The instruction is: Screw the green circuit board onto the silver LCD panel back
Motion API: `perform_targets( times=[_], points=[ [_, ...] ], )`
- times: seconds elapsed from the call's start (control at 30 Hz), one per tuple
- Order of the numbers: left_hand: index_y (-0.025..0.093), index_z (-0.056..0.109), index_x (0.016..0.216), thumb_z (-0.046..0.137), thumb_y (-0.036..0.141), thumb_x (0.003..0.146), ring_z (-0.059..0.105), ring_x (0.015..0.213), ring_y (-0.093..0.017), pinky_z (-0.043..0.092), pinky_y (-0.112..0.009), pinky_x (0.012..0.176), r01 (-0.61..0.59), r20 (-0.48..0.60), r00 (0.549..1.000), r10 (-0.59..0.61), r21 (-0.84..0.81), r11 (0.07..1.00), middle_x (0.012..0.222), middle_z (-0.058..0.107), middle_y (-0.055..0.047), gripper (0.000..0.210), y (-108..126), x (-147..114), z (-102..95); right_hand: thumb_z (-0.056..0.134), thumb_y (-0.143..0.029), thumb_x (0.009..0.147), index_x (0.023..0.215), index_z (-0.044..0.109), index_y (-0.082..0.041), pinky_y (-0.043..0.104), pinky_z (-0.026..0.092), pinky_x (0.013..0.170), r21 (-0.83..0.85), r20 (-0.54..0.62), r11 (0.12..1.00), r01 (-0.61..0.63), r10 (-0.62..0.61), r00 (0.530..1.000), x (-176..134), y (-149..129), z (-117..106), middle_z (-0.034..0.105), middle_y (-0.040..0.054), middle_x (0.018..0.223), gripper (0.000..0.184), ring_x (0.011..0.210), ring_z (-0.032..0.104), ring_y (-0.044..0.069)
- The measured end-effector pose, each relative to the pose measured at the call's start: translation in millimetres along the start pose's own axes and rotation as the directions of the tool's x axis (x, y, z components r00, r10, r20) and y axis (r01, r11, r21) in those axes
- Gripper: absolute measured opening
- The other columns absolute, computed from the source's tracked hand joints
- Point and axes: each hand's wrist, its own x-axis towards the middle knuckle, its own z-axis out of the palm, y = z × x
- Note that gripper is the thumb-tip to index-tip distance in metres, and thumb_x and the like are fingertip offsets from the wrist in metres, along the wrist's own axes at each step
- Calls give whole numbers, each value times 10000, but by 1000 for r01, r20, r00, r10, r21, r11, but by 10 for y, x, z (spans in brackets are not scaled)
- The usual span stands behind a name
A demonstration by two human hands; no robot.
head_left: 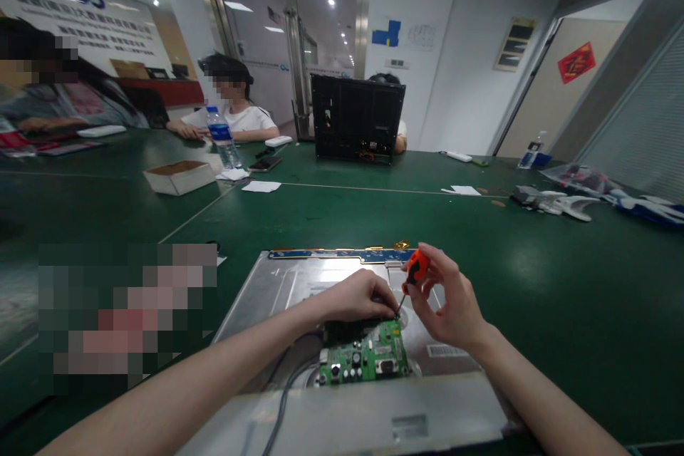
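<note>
In my right hand [454, 303] is a small screwdriver [417, 269] with an orange and black handle, held between thumb and fingers. Its thin shaft slants down to the upper right corner of a green circuit board [368, 356]. My left hand [363, 294] has its fingers pinched together beside the screwdriver's tip; what they hold, if anything, is hidden. The board is on the silver metal back of a flat display panel [256, 310], and my left hand covers part of its far edge. A blue circuit strip [331, 256] runs along the panel's far side.
Grey cables [286, 399] run from the board's left side toward me. Across the green table [331, 217] stand an open box [182, 178], a water bottle [220, 135] and a black monitor casing [358, 117]. Gloves [556, 203] lie at right. Several people sit around the far side.
</note>
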Motion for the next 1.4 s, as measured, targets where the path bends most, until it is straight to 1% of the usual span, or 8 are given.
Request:
perform_targets(
  times=[0.23, 0.43, 0.6, 0.67, 0.77, 0.93, 1.27, 1.4],
  points=[
    [177, 804, 864, 697, 98, 777, 627, 671, -135, 453, -198, 660, 8, 2, 1000, -8, -2, 1000, 738, 743, 0, 159, 9, -8, -3, 529, -106, 870, 1464, 309, -253, 219, 521, 438, -18, -19, 1000, 23, -24, 1000, 7, 1, 7, 658, 25, 867, 651, 534, 616, 121],
    [190, 800, 921, 683, 133, 799, 658, 751, -160, 478, -225, 717, -8, 29, 1000, 8, 21, 1000, 832, 763, -9, 178, -30, -6, -8, 567, -128, 882, 1465, 292, -257, 203, 489, 422, -69, -37, 996, 50, -53, 998, -5, 26, 14, 591, -45, 696, 658, 466, 560, 111],
    [183, 797, 938, 677, 134, 806, 667, 771, -168, 480, -229, 729, -14, 39, 999, 13, 19, 1000, 852, 766, -14, 185, -48, -3, -9, 570, -166, 900, 1449, 324, -271, 201, 482, 424, -77, -20, 995, 59, -61, 998, 8, 18, 3, 645, -11, 772, 611, 480, 574, 108],
    [178, 798, 939, 678, 132, 806, 667, 768, -169, 477, -225, 722, -13, 35, 999, 13, 13, 1000, 845, 766, -16, 185, -40, -7, -5, 568, -158, 893, 1451, 326, -257, 206, 488, 425, -69, -16, 996, 49, -50, 999, 7, 8, -1, 643, -10, 757, 616, 483, 580, 116],
    [179, 801, 915, 682, 128, 800, 657, 736, -157, 471, -212, 698, -6, 20, 1000, 6, -9, 1000, 807, 760, -7, 174, -25, -11, 1, 550, -135, 878, 1460, 314, -241, 222, 517, 449, -55, -11, 998, 23, -23, 1000, -1, -3, -3, 635, -14, 731, 636, 497, 592, 127],
    [192, 805, 849, 702, 110, 773, 629, 686, -136, 455, -193, 659, 6, 14, 1000, -6, 6, 1000, 739, 743, 11, 152, -19, 5, -5, 529, -111, 861, 1469, 300, -251, 231, 534, 460, -40, -5, 999, 23, -23, 1000, -1, -11, -2, 669, 12, 809, 665, 532, 619, 133],
    [176, 797, 912, 692, 141, 804, 668, 761, -170, 474, -227, 722, -15, 20, 1000, 15, 21, 1000, 825, 762, -18, 154, -37, -11, 0, 569, -130, 872, 1458, 311, -255, 215, 487, 428, -86, -38, 996, 33, -37, 999, 5, -10, 4, 645, -13, 782, 653, 468, 562, 111],
    [171, 794, 941, 686, 142, 811, 675, 781, -180, 480, -241, 743, -19, 21, 1000, 18, 19, 1000, 856, 768, -28, 172, -45, -17, 1, 584, -176, 889, 1444, 340, -250, 212, 466, 416, -115, -36, 993, 34, -39, 999, 1, 6, 1, 593, -39, 702, 611, 451, 543, 114]
  ],
)
